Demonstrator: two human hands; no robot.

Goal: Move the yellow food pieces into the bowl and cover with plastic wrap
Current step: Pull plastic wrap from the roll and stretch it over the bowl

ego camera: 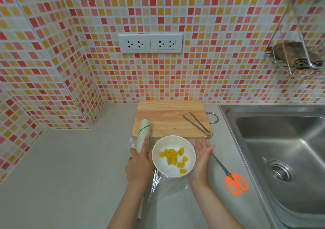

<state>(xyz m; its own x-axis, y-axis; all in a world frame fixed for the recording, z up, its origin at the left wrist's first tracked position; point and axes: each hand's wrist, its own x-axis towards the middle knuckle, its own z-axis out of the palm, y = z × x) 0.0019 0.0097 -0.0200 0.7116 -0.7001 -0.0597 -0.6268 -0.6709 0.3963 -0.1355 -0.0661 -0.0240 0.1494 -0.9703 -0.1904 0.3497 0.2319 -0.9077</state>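
We note a round white ceramic bowl at lower centre of the frame, holding the yellow cut food pieces. Clear plastic wrap sheet lies on the grey countertop under and below the bowl. Left hand grips the white plastic-wrap roll, which leans over the pale wooden cutting board. Right hand open, flat against the bowl's right side. Metal tongs rest on the board; orange-handled scissors lie right of the bowl, beside the steel sink.
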